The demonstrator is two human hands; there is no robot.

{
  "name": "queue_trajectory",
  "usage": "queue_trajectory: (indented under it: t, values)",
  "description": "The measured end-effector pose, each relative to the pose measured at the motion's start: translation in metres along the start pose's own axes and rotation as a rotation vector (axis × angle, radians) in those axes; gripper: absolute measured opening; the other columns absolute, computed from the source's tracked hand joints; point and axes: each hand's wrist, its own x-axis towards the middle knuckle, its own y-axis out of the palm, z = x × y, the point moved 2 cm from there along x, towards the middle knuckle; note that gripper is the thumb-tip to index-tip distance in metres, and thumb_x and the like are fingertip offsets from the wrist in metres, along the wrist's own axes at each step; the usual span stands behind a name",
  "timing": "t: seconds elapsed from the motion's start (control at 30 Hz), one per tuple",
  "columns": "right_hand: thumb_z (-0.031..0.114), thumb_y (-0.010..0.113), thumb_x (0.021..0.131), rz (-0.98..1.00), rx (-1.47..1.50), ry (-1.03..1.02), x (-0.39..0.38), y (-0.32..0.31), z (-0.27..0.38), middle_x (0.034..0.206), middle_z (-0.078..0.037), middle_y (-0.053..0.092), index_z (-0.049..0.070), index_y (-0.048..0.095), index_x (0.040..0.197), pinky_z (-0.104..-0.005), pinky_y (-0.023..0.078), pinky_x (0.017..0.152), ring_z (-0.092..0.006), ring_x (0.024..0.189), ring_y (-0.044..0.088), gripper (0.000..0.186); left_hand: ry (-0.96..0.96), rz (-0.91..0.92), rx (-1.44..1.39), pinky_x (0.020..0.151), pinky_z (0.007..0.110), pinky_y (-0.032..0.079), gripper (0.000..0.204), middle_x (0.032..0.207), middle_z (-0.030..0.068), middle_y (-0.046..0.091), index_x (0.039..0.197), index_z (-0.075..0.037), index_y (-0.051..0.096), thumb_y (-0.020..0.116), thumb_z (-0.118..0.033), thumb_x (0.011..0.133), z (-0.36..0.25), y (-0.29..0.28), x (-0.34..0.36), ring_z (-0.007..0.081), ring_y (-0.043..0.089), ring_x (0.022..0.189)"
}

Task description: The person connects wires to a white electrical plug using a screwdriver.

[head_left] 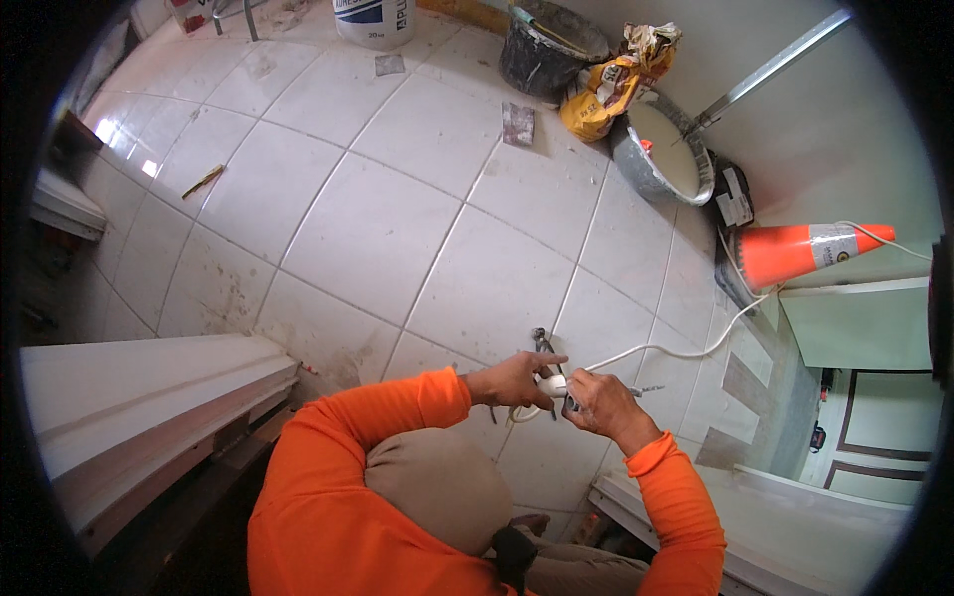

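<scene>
I am crouched over white floor tiles, both hands close together at the lower middle. My left hand is closed around a small white piece, which looks like an electrical fitting. My right hand meets it from the right, fingers pinched around a small grey item mostly hidden by them. Past the right knuckles pokes a thin metal tip; I cannot tell whether it is held or lies below. A white cable reaches the hands from the right. Dark-headed pincers lie partly hidden beyond the left hand.
An orange traffic cone lies on its side at right. Beyond it are a bucket of pale liquid, a yellow sack, a black bucket and a white pail. White frames flank me.
</scene>
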Motion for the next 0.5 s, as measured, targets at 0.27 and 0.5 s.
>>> queue_trajectory:
  t: [0.27, 0.5]
  values:
    - [0.023, 0.075, 0.075, 0.000, 0.017, 0.100, 0.004, 0.017, 0.011, 0.082, -0.018, 0.063, 0.000, 0.063, 0.084, -0.0440, 0.058, 0.069, -0.0359, 0.072, 0.068, 0.028, 0.264, -0.199, 0.149, 0.081, 0.038, 0.057, 0.091, 0.106, 0.0124, 0.069, 0.157, -0.009, 0.028, 0.077, -0.006, 0.080, 0.020, 0.017, -0.004, 0.0216, 0.069, 0.090]
    - [0.019, 0.072, 0.077, -0.052, 0.145, 0.094, -0.003, 0.019, 0.010, 0.083, -0.018, 0.062, 0.000, 0.062, 0.084, -0.0450, 0.057, 0.070, -0.0378, 0.074, 0.067, 0.023, 0.291, -0.183, 0.206, 0.078, 0.038, 0.056, 0.093, 0.094, 0.0139, 0.071, 0.158, -0.011, 0.023, 0.076, -0.007, 0.082, 0.018, 0.021, -0.010, 0.0252, 0.070, 0.081]
